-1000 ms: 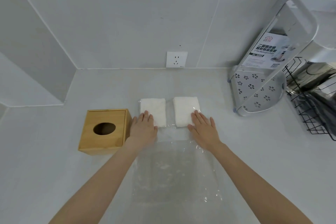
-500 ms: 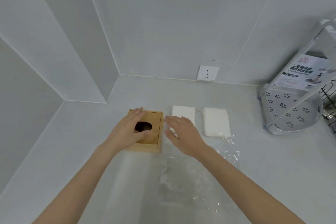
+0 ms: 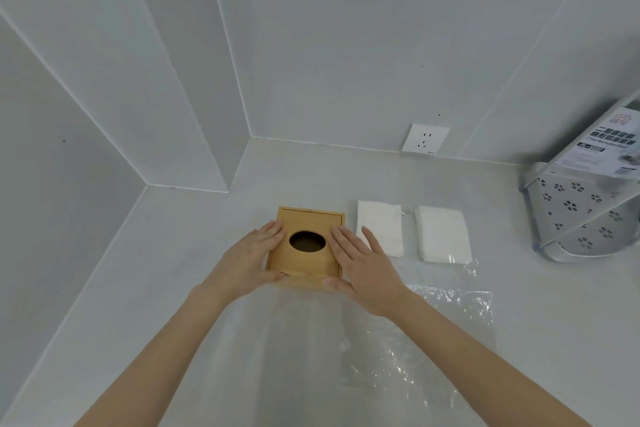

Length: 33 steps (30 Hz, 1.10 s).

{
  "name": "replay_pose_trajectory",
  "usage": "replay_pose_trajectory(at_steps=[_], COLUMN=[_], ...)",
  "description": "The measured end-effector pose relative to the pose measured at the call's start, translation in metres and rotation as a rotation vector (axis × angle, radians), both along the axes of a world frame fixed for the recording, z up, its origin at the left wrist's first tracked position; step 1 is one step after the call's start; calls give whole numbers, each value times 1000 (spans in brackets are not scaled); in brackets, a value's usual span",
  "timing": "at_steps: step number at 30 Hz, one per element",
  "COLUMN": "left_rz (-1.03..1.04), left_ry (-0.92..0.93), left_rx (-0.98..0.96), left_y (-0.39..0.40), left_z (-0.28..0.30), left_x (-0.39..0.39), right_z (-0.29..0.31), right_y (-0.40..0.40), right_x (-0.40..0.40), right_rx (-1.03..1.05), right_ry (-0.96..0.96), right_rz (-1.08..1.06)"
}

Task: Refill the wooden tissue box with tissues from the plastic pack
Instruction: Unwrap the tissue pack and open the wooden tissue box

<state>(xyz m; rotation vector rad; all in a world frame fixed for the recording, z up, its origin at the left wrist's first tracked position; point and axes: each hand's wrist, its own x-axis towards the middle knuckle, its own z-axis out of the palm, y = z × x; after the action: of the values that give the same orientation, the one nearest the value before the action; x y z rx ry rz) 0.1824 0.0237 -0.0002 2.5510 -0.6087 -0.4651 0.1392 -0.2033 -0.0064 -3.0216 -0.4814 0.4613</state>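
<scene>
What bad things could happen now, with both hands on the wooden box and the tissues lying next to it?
1. The left hand and right hand press flat on the wooden box, so its lid might stick or slip when pulled.
2. The near tissue stack lies right by the right hand's fingers and could get knocked out of shape.
3. The crinkly plastic pack under the right arm might slide and drag the other stack.
</scene>
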Motion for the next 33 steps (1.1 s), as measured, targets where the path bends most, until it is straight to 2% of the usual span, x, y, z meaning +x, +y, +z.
replay_pose_trajectory(at_steps=[3,6,11,15,19,24,33], left_rz=[-20,-12,79,209,298,345,420], left_ry=[39,133,263,349,319,351,284], left_rx=[-34,-113,-145,-238,-276,-409,-370], left_y=[4,8,8,5,-5,-17,-30], left_z=[3,14,42,53,52,50,45], left_x=[4,11,34,56,74,89,98], right_z=[-1,3,30,42,49,41,34], right_y=[2,-2,-4,-5,-10,-11,-6], right_x=[-1,2,17,36,63,92,110], right_rx=[-39,21,228,510,623,779,867], right_ry=[-29,-107,-114,-115,-23,-8,98], right_rz=[16,55,73,-84,-233,-331,-516])
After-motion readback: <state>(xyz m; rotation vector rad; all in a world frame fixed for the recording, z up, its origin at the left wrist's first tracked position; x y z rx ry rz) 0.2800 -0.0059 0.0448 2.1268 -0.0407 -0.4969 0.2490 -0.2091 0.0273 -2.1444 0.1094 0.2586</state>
